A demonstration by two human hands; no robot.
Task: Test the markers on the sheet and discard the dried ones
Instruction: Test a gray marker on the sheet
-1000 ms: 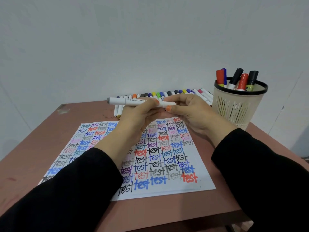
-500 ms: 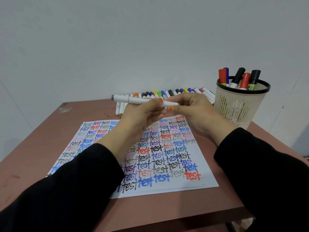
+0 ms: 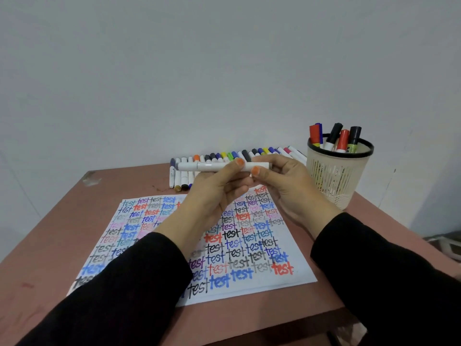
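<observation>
Both hands hold one white marker [image 3: 207, 166] level above the far part of the sheet [image 3: 294, 245]. My left hand [image 3: 212, 193] grips its middle with the thumb on top. My right hand [image 3: 282, 186] pinches the marker's right end, and its fingers cover that end. The white sheet lies on the table, covered with the word "test" in many colours. A row of capped markers [image 3: 224, 156] lies along the far table edge behind my hands.
A cream mesh basket [image 3: 334, 176] with a black rim stands at the far right and holds several thick markers [image 3: 336, 138]. The brown table [image 3: 50, 233] ends close behind the marker row, at a plain grey wall.
The marker and both hands have shifted slightly right and the marker has levelled out. Both grips stay as they were.
</observation>
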